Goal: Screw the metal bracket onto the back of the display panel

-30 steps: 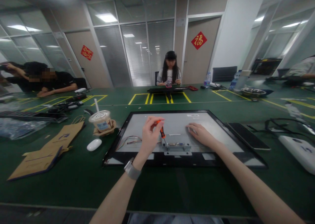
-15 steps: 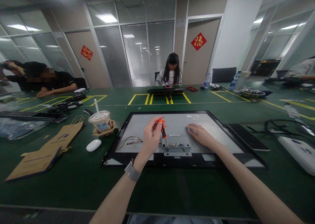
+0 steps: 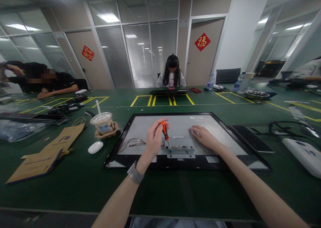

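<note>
My left hand (image 3: pixel 154 138) is closed on the handle of an orange and black screwdriver (image 3: pixel 165 131). The screwdriver's thin shaft points down to the left end of a metal bracket with connector ports (image 3: pixel 180 150). That bracket stands near the front edge of a flat display panel (image 3: pixel 135 128), grey with a black frame, on the green table. On the panel's right half my right hand (image 3: pixel 203 136) lies flat with its fingers apart and nothing in it. Thin wires (image 3: pixel 135 141) lie on the panel left of my left hand.
Left of the panel are a drink cup (image 3: pixel 103 122), a white mouse (image 3: pixel 95 147) and a paper bag (image 3: pixel 50 154). To the right lie a black phone-like slab (image 3: pixel 251 138), cables and a white device (image 3: pixel 302 156). A person (image 3: pixel 172 72) sits opposite; others sit farther off.
The screwdriver's handle has tilted slightly and the fingers of my left hand have shifted a little around it. My right hand stays in place. The person opposite has moved slightly left.
</note>
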A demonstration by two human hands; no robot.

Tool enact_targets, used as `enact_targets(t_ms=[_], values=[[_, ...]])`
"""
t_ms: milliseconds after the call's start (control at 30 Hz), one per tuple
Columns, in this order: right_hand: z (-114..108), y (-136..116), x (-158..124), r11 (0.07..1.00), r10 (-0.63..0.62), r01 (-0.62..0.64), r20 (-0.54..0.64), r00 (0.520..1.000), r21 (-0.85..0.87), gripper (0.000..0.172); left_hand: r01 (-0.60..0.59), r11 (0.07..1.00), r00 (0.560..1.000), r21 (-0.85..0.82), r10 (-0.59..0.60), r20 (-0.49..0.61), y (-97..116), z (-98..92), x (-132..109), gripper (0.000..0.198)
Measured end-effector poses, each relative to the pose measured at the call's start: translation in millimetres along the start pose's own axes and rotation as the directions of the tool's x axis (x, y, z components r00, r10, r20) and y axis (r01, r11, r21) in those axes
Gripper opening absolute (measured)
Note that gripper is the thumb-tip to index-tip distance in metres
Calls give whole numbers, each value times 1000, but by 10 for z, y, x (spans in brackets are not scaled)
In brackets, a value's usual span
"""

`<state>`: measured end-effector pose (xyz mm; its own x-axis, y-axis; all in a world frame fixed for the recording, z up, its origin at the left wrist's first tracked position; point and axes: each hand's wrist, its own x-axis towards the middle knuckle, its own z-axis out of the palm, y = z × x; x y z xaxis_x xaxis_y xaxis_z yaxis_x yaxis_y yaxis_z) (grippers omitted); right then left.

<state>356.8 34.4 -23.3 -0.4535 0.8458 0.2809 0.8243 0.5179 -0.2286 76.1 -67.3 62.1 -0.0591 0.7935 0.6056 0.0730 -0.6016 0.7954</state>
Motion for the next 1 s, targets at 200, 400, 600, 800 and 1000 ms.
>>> enact_targets(t_ms=[200,400,600,800,1000], values=[[-1,-8,3,1000,-3,3,1,1000,4,40,-54,996,997,70,58,-56,-21,4,15,19],[-14,-14,2,1000,2,-2,3,1000,-14,40,-3,1000,999,-8,3,-44,-36,-10,20,32],[-31,-37,-3,1000,12,-11,15,1000,-16,41,-50,994,996,95,58,-74,-18,-7,34,22],[-20,-40,5,1000,16,-15,20,1000,-22,41,-3,1000,999,4,3,-54,2,-20,37,30],[2,-11,5,1000,0,0,6,1000,-5,41,-26,997,998,72,30,-48,-5,-21,41,22]])
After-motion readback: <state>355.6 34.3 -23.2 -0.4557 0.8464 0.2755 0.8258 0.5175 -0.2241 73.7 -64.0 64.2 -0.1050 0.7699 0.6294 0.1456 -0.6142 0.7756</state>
